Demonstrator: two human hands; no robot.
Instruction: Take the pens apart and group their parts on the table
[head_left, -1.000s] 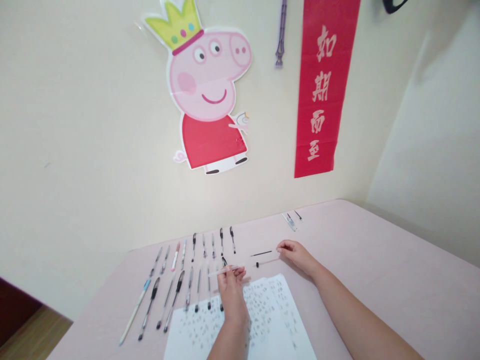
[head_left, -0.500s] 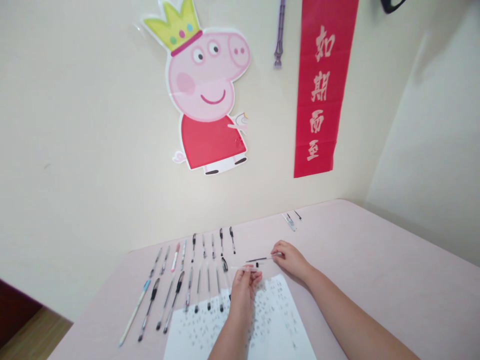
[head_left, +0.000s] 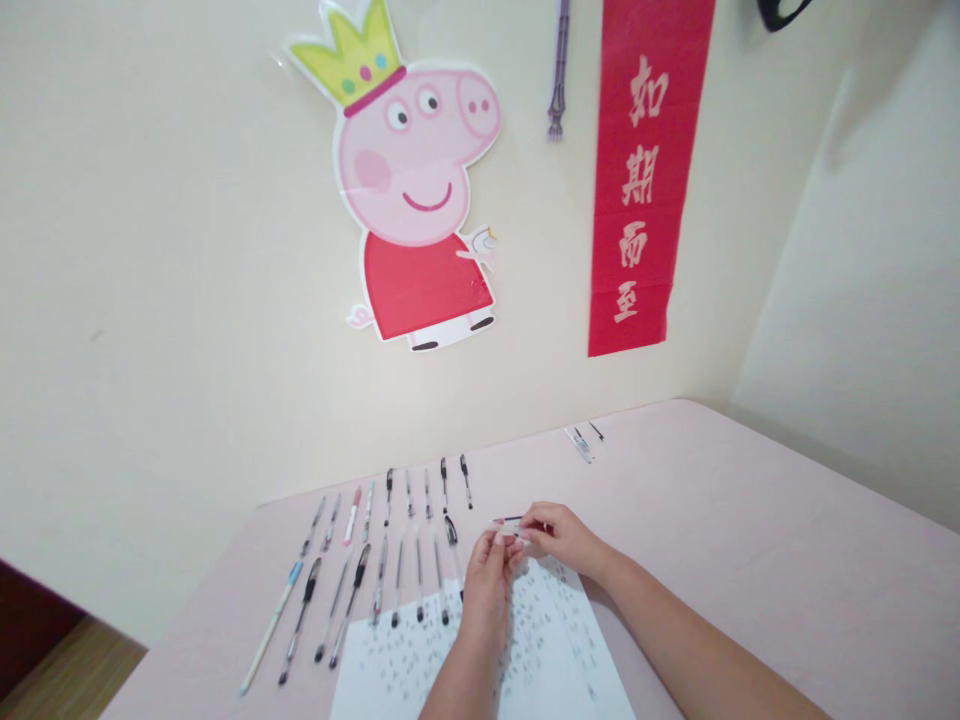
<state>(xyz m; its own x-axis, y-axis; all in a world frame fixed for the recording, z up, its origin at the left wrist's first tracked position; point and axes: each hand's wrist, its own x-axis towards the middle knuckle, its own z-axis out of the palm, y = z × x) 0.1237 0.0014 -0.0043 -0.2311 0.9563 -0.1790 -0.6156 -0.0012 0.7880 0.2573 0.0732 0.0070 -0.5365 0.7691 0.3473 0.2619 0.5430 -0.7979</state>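
Note:
My left hand (head_left: 491, 575) is closed in a pinch on a clear pen barrel (head_left: 495, 533), above the top edge of a sheet of paper (head_left: 555, 640) covered in handwriting. My right hand (head_left: 559, 533) meets it from the right, fingertips pinched together at the barrel's right end. Whatever sits in the right fingers is too small to make out. A thin dark pen refill (head_left: 507, 519) shows just beyond the fingertips, its right part hidden by the right hand. A capped black pen (head_left: 451, 532) lies left of my left hand, partly covered by it.
Several pens lie in two rows on the left, including a pale pen with a blue cap (head_left: 271, 627) and a pink pen (head_left: 352, 515). Pen parts (head_left: 580, 443) lie near the table's back edge. Behind the pink table (head_left: 750, 560) stands a wall with a cartoon pig cutout (head_left: 427, 280).
My right hand has moved left and slightly down, from beside the refill's right end to my left hand, so their fingertips now meet. The left hand has barely moved and keeps the barrel.

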